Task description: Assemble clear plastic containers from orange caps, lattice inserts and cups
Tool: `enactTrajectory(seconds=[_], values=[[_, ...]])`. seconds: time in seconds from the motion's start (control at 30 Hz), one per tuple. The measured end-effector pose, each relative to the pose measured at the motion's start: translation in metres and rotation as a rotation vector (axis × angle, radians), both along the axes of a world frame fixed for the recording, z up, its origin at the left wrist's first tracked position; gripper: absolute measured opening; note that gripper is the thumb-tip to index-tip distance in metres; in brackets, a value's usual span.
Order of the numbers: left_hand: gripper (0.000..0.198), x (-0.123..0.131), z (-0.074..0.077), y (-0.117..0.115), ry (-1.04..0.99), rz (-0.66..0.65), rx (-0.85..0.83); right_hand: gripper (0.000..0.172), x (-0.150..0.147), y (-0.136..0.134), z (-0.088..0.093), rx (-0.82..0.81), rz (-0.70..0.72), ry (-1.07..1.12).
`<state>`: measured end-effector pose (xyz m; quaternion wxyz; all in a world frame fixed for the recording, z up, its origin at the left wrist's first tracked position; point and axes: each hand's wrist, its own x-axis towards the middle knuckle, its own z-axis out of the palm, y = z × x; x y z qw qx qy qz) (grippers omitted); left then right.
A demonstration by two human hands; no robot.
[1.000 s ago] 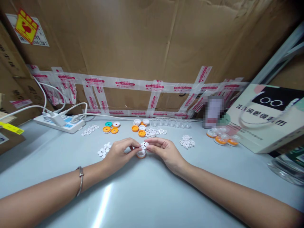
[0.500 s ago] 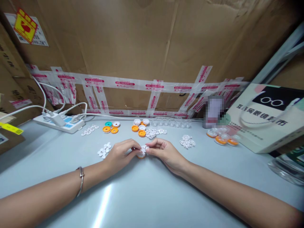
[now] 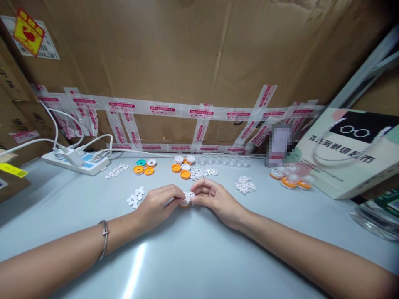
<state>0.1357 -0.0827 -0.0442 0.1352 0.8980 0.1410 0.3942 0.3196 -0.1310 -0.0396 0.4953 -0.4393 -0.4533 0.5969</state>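
Observation:
Between my hands is a small white openwork plastic piece (image 3: 189, 196), pinched from the left by the fingertips of my left hand (image 3: 163, 203). My right hand (image 3: 218, 202) holds the piece's right side between thumb and fingers. Directly under it an orange and white round part (image 3: 185, 205) shows only in part; my fingers hide the rest. Just behind my hands lie a pile of white openwork pieces (image 3: 199, 173) and a cluster of orange and white round parts (image 3: 185, 174). Small white discs (image 3: 135, 197) lie beside my left hand.
A power strip (image 3: 76, 161) with cables stands back left, near more white discs (image 3: 116, 170). Clear domed pieces (image 3: 222, 160) line the back. Another white pile (image 3: 245, 185), orange parts with clear tops (image 3: 289, 182) and a paper bag (image 3: 349, 153) are on the right.
The white openwork piece has tilted slightly between my fingertips, above the round part. Both hands stay nearly in place, and the whole view has shifted slightly.

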Motion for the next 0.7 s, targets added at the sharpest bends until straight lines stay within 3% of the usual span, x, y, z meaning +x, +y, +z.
enactTrajectory(seconds=[0.23,0.43,0.6,0.7], values=[[0.012,-0.001,0.003,0.000,0.002,0.019,-0.023,0.027,0.002,0.003,0.001,-0.094,-0.003,0.104],[0.008,-0.001,0.002,0.000,0.023,0.054,-0.027,0.036,0.000,0.004,-0.005,-0.119,-0.005,0.035],[0.010,-0.001,0.002,0.000,0.038,0.072,-0.030,0.046,0.000,0.008,-0.006,-0.057,-0.005,-0.124],[0.010,-0.001,0.002,0.001,0.018,0.089,-0.042,0.049,0.019,0.021,-0.007,0.104,-0.168,-0.323]])
